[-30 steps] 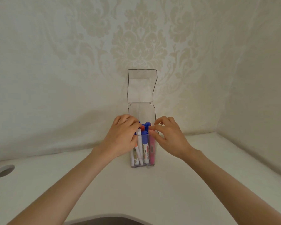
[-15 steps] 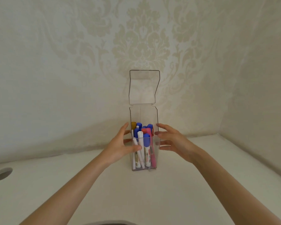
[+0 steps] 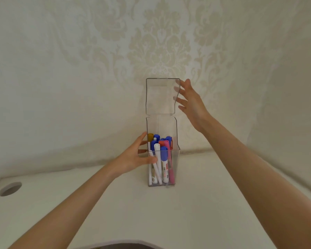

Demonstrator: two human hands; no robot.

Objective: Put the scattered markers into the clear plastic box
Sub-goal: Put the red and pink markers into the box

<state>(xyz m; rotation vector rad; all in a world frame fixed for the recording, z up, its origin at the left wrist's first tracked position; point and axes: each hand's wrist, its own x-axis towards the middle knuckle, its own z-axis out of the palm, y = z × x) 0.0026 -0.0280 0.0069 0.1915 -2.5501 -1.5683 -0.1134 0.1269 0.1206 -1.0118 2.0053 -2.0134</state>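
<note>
White desk [image 3: 169,212], round hole [image 3: 10,188] at far left. Left hand [image 3: 133,159] grasps the box [image 3: 176,166] at its left wall, thumb across the front and fingers round the back; the box stands upright mid-desk near the patterned wall, markers [image 3: 163,159] standing inside it, caps up: blue, pink, orange, ochre. Lid [image 3: 160,97] stands raised above the box, and the right hand [image 3: 191,105] is at its right edge, fingers spread and straight, tips seen through the clear plastic; contact cannot be told.
</note>
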